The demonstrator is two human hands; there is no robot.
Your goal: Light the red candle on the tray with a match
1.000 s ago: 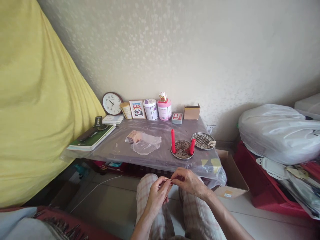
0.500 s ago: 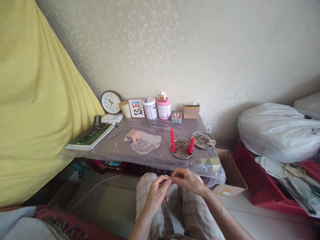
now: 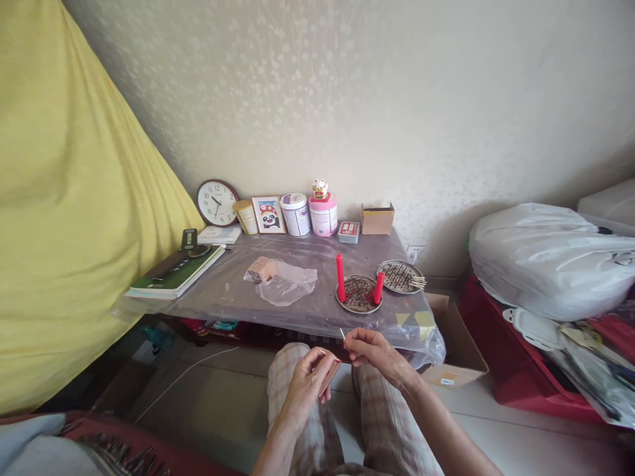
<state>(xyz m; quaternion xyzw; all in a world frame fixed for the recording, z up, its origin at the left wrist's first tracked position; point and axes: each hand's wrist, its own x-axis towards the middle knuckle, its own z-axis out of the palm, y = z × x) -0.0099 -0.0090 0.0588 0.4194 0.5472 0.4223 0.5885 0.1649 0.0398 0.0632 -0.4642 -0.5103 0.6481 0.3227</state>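
Over my lap, my left hand (image 3: 310,378) is closed around a small brownish-red matchbox (image 3: 329,377), mostly hidden by the fingers. Just right of it, my right hand (image 3: 373,350) pinches a thin pale matchstick (image 3: 342,335) that points up and away. On the low table ahead, a tall red candle (image 3: 340,277) and a shorter red candle (image 3: 379,288) stand on a round metal plate (image 3: 358,312) strewn with dark bits. A second round plate (image 3: 389,288) behind it carries several dark-tipped sticks and a bundle of pale sticks (image 3: 417,282).
The table (image 3: 233,264) is covered in clear plastic. A brown block in a plastic bag (image 3: 285,283) and a green book (image 3: 176,274) lie on it. Along the wall stand a clock (image 3: 217,202), tins (image 3: 296,215) and a small carton (image 3: 378,219). An open cardboard box (image 3: 456,350) sits right.
My right hand has drawn apart from my left, moving slightly right, with the matchstick now upright in its fingers. My left hand stays nearly in place with the matchbox.
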